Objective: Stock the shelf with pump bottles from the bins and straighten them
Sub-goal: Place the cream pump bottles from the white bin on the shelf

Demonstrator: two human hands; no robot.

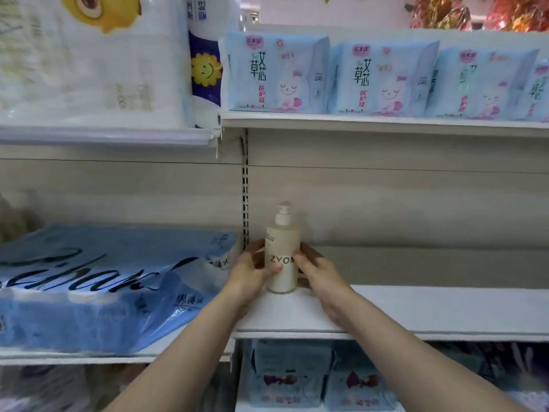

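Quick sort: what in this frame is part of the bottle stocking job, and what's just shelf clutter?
Part of the job:
pump bottle, upright on the white shelf
left hand and right hand, each with a grip on one side of the bottle

Just there:
blue tissue roll pack
light blue pad packs on the shelf above
white tissue pack

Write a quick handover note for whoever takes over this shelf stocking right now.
Left hand and right hand both grip the one pump bottle, standing upright at the left end of the white shelf, label facing out.
Done: first bottle placed.
Left: let go, check that it sits straight, fill the rest of that shelf. The bins are out of view.
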